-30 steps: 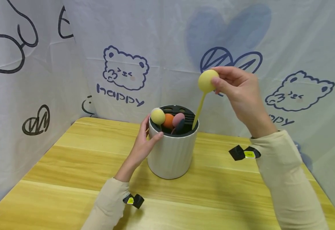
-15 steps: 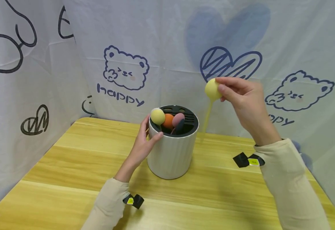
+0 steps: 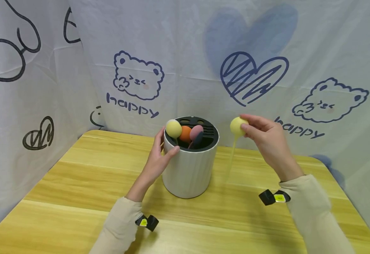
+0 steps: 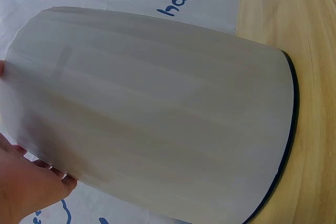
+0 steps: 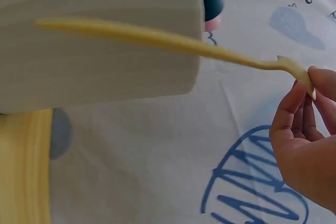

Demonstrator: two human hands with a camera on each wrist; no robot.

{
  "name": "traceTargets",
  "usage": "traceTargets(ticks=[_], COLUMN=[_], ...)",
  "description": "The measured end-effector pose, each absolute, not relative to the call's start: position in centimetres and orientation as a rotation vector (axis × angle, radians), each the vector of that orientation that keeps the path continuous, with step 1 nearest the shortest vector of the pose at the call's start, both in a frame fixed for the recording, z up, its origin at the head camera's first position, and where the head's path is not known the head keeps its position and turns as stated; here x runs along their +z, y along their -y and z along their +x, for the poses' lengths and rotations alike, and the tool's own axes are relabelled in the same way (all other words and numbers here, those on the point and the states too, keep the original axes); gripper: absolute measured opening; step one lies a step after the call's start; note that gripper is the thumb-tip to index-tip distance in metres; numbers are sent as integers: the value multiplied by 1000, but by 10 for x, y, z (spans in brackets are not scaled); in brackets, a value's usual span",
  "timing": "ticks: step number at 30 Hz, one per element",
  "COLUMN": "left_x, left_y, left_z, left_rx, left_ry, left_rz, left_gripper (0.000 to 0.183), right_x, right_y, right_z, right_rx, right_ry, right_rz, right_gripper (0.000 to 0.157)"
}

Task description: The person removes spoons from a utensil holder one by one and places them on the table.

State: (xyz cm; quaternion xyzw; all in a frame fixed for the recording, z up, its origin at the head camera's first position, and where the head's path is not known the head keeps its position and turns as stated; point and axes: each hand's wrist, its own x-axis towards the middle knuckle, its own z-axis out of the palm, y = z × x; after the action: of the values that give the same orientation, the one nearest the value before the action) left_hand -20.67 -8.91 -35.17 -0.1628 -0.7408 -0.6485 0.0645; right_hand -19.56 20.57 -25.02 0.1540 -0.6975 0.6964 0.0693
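Your left hand (image 3: 154, 160) grips the white holder (image 3: 188, 176), thumb by the front rim, fingers round its left side. No shift there in the last second; holder stands upright on the wooden table (image 3: 178, 233).

Your right hand (image 3: 270, 138) pinches the yellow spoon (image 3: 237, 126) by its bowl. That's the change: a second ago, handle tip at the rim; now the spoon is outside, lower, right of the holder, handle down. I'd judge the lift-out done for this piece, the rest still in.

In the black insert (image 3: 208, 132), unchanged: pale-yellow head (image 3: 174, 128), orange head (image 3: 185, 134), pink head (image 3: 195, 131), dark blue-grey piece (image 3: 198, 140).

Hard to make out: your left fingertips, partly behind the holder; the handle's lower end, blurred into the wood, so can't tell if it touches. Right wrist view has it crossing the holder wall, gap unclear. Lower ends in the insert are hidden; can't tell tool types. Beyond, the printed cloth (image 3: 191, 91) runs out of frame.
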Motion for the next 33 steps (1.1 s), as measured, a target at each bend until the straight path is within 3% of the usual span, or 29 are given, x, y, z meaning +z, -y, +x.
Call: traceTargets(ticks=[11, 22, 33], left_x=[-350, -351, -350], left_y=[89, 89, 89], left_z=[-205, -205, -205], left_rx=[-1955, -1961, -1959], left_ry=[2245, 2236, 2239], left_rz=[-491, -494, -488], left_gripper=[84, 85, 85], right_x=[-290, -310, -342], right_y=[-214, -220, -225], right_z=[-197, -194, -201], right_rx=[2054, 1966, 2170], right_ry=[2345, 2556, 2509], right_rz=[277, 127, 15], right_gripper=[42, 47, 49])
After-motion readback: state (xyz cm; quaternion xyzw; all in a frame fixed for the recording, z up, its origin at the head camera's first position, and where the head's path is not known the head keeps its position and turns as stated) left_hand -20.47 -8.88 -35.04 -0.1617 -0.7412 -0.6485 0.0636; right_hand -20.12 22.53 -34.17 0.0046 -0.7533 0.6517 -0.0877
